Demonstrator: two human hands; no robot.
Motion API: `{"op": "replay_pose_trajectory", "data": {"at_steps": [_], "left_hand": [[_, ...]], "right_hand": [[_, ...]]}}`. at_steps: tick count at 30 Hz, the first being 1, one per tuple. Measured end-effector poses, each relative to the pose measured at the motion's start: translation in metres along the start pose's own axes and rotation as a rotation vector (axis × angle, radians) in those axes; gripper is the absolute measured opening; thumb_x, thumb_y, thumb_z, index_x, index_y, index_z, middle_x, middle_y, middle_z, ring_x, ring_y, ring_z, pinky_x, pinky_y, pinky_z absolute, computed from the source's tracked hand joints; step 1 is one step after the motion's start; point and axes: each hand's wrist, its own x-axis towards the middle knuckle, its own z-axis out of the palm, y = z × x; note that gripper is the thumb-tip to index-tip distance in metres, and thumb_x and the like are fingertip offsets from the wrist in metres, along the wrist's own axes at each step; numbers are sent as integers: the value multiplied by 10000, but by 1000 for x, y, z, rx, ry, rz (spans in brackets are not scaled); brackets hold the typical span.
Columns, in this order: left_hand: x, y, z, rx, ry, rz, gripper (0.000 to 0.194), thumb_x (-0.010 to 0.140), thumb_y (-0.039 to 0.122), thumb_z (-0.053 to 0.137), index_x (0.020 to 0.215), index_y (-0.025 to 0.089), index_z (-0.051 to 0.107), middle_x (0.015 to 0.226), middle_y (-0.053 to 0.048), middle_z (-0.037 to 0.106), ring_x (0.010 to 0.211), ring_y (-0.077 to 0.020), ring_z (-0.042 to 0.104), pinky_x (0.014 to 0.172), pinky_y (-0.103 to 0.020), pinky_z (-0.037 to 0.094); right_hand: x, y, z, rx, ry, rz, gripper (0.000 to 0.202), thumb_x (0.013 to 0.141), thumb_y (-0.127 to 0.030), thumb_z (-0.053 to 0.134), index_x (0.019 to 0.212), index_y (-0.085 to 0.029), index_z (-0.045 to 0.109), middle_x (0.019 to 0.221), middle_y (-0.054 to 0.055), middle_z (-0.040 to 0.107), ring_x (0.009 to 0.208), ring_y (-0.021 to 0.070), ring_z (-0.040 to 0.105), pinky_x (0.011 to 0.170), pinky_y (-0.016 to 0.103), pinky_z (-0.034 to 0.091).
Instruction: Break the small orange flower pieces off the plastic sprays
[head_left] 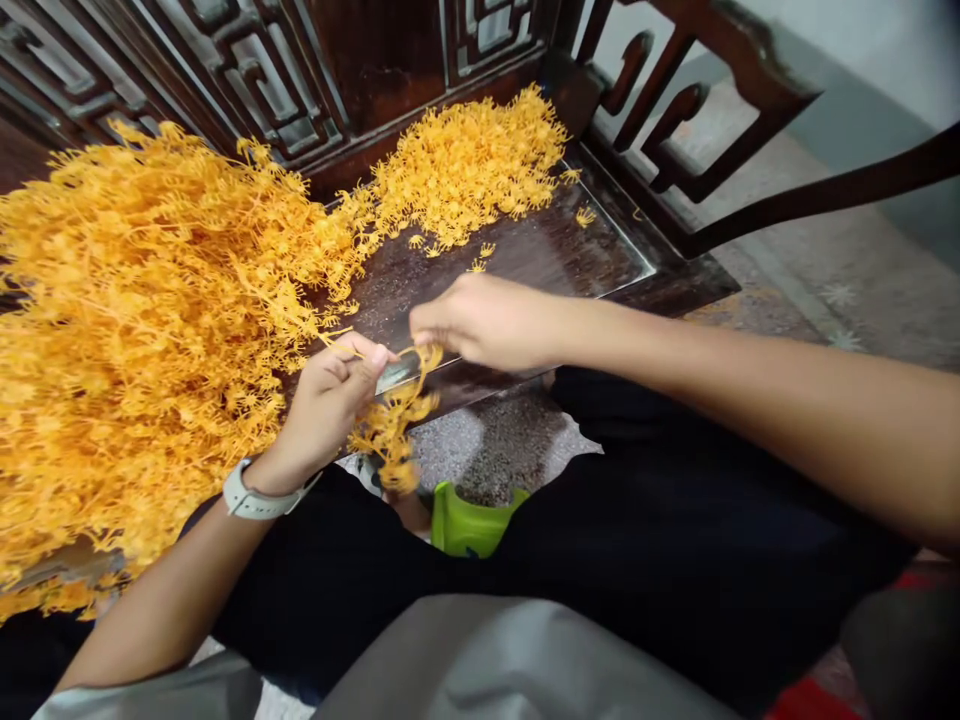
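My left hand, with a pale watch band on its wrist, pinches the thin stem of a yellow plastic flower sprig. The sprig's spidery heads dangle below the fingertips over the bench's front edge, blurred by motion. My right hand is closed just to the right, its fingers at the upper end of the same sprig; their exact hold is partly hidden. Beside my left hand rises a big heap of yellow sprigs. Farther back lies a lower pile of loose yellow flower heads.
The dark wooden bench has a carved lattice back and an openwork armrest at right. A few stray heads lie on its seat. Below, between my knees, stands a bright green plastic object on the speckled floor.
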Motion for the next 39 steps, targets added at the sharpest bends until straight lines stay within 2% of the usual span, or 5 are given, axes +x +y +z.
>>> {"op": "replay_pose_trajectory", "data": {"at_steps": [9, 15, 24, 31, 39], "left_hand": [[6, 13, 7, -48, -47, -9, 291, 988, 460, 799, 949, 218, 642, 515, 126, 287, 422, -70, 163, 432, -220, 151], [-15, 11, 2, -24, -36, -60, 316, 989, 479, 786, 921, 206, 641, 512, 121, 295, 423, -70, 181, 431, -212, 175], [-18, 10, -26, -18, 100, -95, 223, 1005, 388, 751, 954, 194, 654, 506, 110, 318, 442, -75, 182, 441, -190, 169], [-17, 18, -17, -5, 57, -45, 264, 989, 427, 770, 942, 189, 665, 482, 116, 304, 429, -75, 188, 444, -193, 183], [-10, 20, -11, -22, 44, -101, 245, 1015, 427, 740, 961, 207, 647, 491, 118, 282, 448, -83, 159, 438, -190, 185]], "right_hand": [[32, 28, 15, 546, 289, 136, 356, 1073, -292, 593, 737, -180, 561, 589, -41, 494, 569, 89, 453, 660, 273, 442], [22, 60, -32, 594, 942, 561, 326, 1104, -129, 383, 811, -215, 499, 553, -101, 328, 467, 60, 305, 508, 220, 299], [-30, 84, -19, 424, -603, 516, 112, 850, -133, 865, 826, -83, 767, 684, 6, 721, 574, 113, 651, 607, 238, 509], [-7, 46, -69, 1270, 554, 199, 445, 1117, -543, 484, 1051, -160, 700, 971, 29, 785, 724, 43, 675, 687, 105, 539], [13, 1, 14, 422, -23, 63, 198, 992, -339, 786, 989, -162, 698, 820, 14, 710, 699, 129, 582, 679, 286, 429]]}}
